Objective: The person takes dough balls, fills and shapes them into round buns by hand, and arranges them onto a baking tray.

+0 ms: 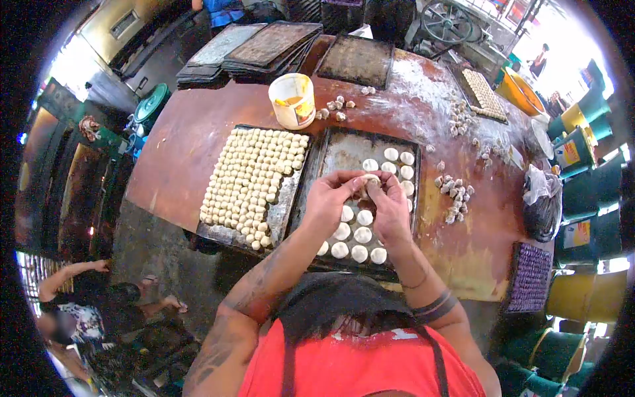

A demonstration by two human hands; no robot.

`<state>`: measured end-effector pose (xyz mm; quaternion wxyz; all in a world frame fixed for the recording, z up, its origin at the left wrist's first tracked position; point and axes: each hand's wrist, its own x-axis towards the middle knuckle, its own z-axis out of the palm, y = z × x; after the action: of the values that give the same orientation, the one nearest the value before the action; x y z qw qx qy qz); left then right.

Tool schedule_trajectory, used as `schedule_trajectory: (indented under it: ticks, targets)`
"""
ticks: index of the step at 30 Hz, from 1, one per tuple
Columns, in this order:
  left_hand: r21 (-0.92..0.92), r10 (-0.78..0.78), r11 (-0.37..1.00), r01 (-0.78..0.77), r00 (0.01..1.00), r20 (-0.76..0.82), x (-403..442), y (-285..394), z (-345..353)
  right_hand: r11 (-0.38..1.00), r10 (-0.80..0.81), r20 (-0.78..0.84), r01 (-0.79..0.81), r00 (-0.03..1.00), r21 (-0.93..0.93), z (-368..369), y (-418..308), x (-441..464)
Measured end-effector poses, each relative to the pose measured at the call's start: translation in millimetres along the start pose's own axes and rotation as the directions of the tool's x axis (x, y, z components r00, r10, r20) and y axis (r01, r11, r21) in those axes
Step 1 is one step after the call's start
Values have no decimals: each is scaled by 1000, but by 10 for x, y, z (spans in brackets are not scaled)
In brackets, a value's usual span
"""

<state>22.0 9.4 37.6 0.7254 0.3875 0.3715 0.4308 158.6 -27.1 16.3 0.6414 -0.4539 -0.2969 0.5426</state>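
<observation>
This is looking like a working bakery kitchen: a broad, flour-dusted table (450, 255) is carrying 1 tray of small dough balls (248, 175), stacked metal baking trays (271, 45) and 1 white tub (292, 100), while green buckets (574, 152) are lining the right side and a large spoked wheel (447, 21) is standing behind.

We face a large reddish-brown bench with a worn surface (175, 142), dusted white toward its far right. Beneath it at left is a dark, stained floor (155, 248). Along our right side stand green and yellow plastic containers (577, 238). A spoked metal wheel (447, 22) stands beyond the far edge. Bright white light (582, 30) pours in at upper right, with a smaller glare at upper left.
</observation>
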Motion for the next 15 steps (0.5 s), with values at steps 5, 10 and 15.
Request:
schedule_trajectory:
  ticks: [5,10,15]
  targets:
    - [219,426,889,-402,901,-80,-113,-247,202,720,-397,32,333,917,-609,43,-390,21]
    - [-198,-93,974,109,992,87,277,-280,-206,393,-467,386,578,796,-716,-78,-217,59]
    - [57,-93,994,92,995,26,226,-108,-117,401,-303,605,675,736,-619,-78,-391,263]
